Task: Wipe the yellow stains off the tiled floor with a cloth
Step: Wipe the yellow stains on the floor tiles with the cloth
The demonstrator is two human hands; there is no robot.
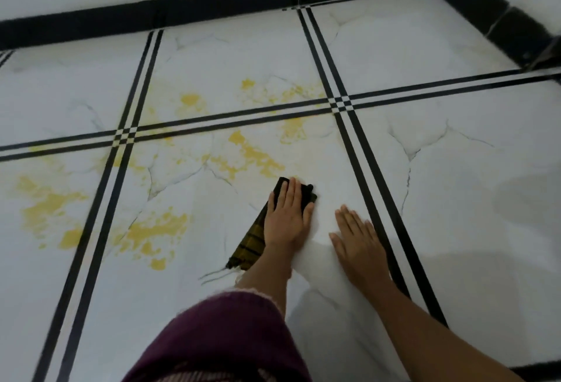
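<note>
The tiled floor (455,175) is white marble-look tile with black double lines between the tiles. Yellow stains spread over it: one patch (250,155) just beyond my hands, a large one (48,208) at the far left, another (154,230) left of the cloth, and fainter ones (191,102) further back. The cloth (247,248) is dark with a yellow-and-black checked end and lies flat on the tile. My left hand (287,214) presses down on the cloth's far half, fingers together. Beside it, my right hand (358,240) rests flat on bare tile, holding nothing.
A black skirting (212,2) runs along the white wall at the back and turns a corner at the top right (498,14). My maroon sleeve (224,339) fills the lower middle. A soft shadow (528,199) lies on the tiles at the right.
</note>
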